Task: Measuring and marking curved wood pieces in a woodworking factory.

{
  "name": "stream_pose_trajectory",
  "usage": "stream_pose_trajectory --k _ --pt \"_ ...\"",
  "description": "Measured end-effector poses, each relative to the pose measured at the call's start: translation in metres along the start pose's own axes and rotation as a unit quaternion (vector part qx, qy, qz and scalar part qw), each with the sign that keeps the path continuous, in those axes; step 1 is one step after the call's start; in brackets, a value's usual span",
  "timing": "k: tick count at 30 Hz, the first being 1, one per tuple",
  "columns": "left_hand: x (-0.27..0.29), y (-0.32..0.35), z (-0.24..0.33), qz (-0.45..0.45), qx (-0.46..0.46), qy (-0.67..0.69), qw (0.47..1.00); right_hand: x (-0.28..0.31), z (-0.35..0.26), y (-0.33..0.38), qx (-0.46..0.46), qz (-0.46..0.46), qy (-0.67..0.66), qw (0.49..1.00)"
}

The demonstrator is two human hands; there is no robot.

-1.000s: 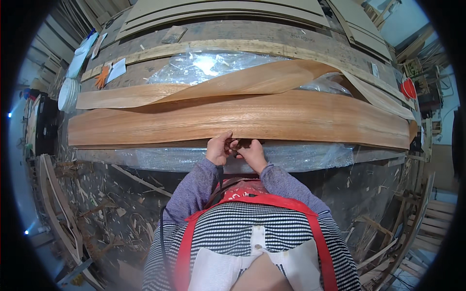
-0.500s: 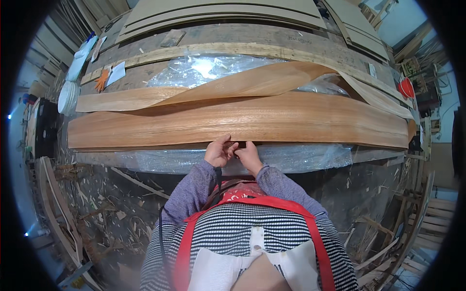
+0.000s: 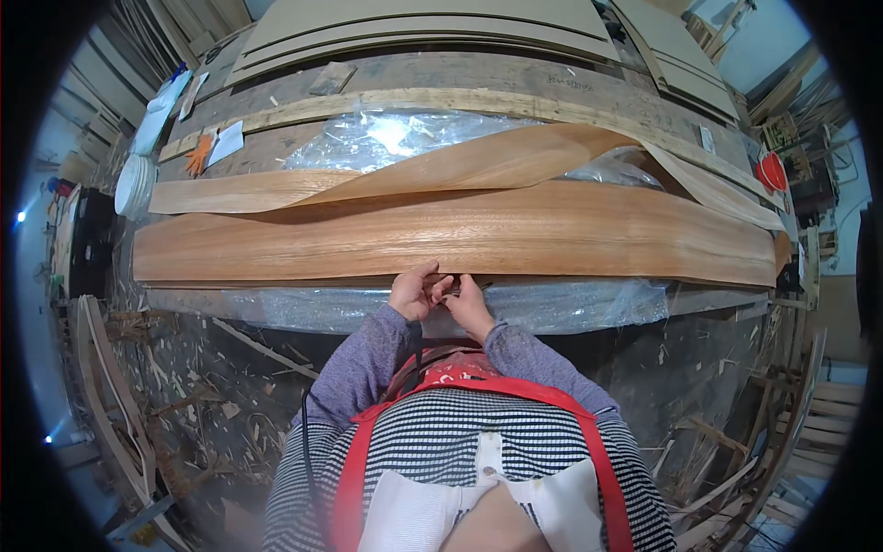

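A long, reddish-brown sheet of wood veneer (image 3: 515, 230) lies across the bench in front of me. At the middle of its near edge, my left hand (image 3: 418, 294) is closed, its forefinger over the veneer and the other fingers curled. Close beside it, my right hand (image 3: 471, 308) is pinched just below that edge. A small dark thing shows by the right fingertips, too little of it to name. Behind the sheet, a second veneer strip (image 3: 460, 161) lies twisted and arched. Clear plastic film (image 3: 313, 308) sticks out under the near edge.
A long pale wooden batten (image 3: 441, 97) runs behind the veneer. Large boards (image 3: 423, 41) are stacked at the far side. An orange glove (image 3: 198, 155) and white paper (image 3: 226, 143) lie at left, near a white round stack (image 3: 133, 187). A red round object (image 3: 771, 171) stands right. Wood scraps litter the floor.
The whole view has shifted slightly. Both hands stay at the veneer's near edge, with the right fingertips a little lower and closer to the left hand.
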State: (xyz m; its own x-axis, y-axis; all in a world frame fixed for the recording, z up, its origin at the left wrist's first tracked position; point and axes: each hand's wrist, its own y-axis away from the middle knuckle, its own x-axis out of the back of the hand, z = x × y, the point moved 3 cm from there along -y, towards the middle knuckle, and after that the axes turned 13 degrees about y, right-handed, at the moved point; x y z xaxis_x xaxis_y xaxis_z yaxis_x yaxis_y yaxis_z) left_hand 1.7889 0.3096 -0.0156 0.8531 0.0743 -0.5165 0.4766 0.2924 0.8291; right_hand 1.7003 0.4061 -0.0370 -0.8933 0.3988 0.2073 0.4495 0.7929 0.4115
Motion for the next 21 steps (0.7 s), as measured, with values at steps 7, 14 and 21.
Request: stream_pose_trajectory --k 7,14,21 --pt "-0.003 0.022 0.006 -0.093 0.095 0.05 0.99 0.0 -0.002 0.002 0.008 0.029 -0.039 0.999" --pt "0.01 0.049 0.003 -0.062 0.044 -0.082 0.994 0.007 -0.008 0.004 -0.017 -0.036 -0.093 0.995" --pt "0.035 0.06 0.019 -0.055 -0.069 -0.185 0.979 0.039 -0.001 0.042 -0.02 -0.01 -0.212 0.977"
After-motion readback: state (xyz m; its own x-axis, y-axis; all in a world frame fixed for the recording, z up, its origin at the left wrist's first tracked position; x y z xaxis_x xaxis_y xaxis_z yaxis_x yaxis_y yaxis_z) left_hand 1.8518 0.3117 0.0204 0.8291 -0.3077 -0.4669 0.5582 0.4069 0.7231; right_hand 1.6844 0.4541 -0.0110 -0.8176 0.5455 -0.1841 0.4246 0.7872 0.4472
